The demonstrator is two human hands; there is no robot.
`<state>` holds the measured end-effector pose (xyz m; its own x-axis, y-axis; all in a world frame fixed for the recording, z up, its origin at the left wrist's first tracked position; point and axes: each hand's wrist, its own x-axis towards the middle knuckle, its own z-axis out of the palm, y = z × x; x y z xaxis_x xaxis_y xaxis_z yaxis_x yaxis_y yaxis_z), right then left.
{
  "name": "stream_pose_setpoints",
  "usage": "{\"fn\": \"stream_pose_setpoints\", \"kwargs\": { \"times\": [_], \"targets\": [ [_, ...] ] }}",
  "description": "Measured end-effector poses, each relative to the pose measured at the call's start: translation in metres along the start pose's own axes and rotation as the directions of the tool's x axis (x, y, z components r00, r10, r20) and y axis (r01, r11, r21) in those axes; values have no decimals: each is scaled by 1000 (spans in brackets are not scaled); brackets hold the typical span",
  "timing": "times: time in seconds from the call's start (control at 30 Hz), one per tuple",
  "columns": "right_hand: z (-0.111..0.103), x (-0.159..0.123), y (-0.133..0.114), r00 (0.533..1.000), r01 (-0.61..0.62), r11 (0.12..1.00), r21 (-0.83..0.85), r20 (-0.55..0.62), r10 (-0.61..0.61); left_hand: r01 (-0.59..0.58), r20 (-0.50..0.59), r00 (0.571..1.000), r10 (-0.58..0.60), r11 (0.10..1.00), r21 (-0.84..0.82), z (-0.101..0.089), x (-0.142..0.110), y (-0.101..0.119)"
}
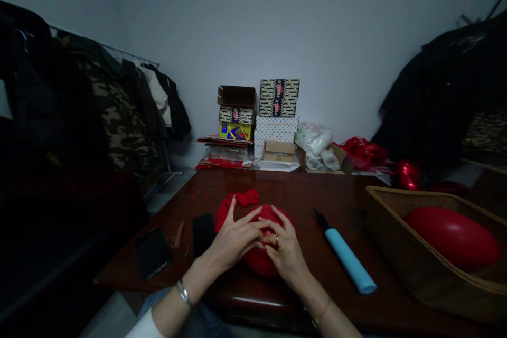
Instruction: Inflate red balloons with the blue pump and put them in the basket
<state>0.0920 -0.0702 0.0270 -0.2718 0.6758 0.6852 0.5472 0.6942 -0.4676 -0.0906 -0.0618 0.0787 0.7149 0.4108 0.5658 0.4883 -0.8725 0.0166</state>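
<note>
A red balloon (261, 265) rests on the dark table, partly covered by my hands. My left hand (236, 236) lies over its top left side, thumb and fingertips closed in at the middle and the index finger raised. From the right, my right hand (285, 247), with a ring on one finger, meets it there, its fingers bent and pinching at the balloon. What exactly sits between the fingertips, perhaps the balloon's neck, is hidden. Just behind lies a bunched red cloth-like piece (249, 197). To the right is a light blue hand pump (350, 261) with a black nozzle.
A wicker basket (400, 253) holding another red balloon (453, 236) stands at the right. Two dark phones, one a black phone (152, 253), lie left on the table (317, 190). Boxes (276, 129) are stacked by the wall. Coats hang on both sides.
</note>
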Motion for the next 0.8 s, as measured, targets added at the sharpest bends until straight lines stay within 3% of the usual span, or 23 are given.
{"fn": "stream_pose_setpoints", "kwargs": {
  "times": [0.17,0.4,0.7,0.8],
  "targets": [
    [1,-1,1,1000,-6,1000,1,-12,6,14,-138,990,-16,1000,-15,10,-12,-3],
    [2,-1,1,999,-41,999,-2,-19,41,29,-207,978,-38,998,-48,26,-14,-9],
    [-2,-3,1,997,-59,998,12,45,58,48,-47,997,-54,992,-116,12,-3,5],
    [-4,-4,3,996,-71,997,29,50,69,90,-57,993,-102,978,-186,10,-4,10]
  ]
}}
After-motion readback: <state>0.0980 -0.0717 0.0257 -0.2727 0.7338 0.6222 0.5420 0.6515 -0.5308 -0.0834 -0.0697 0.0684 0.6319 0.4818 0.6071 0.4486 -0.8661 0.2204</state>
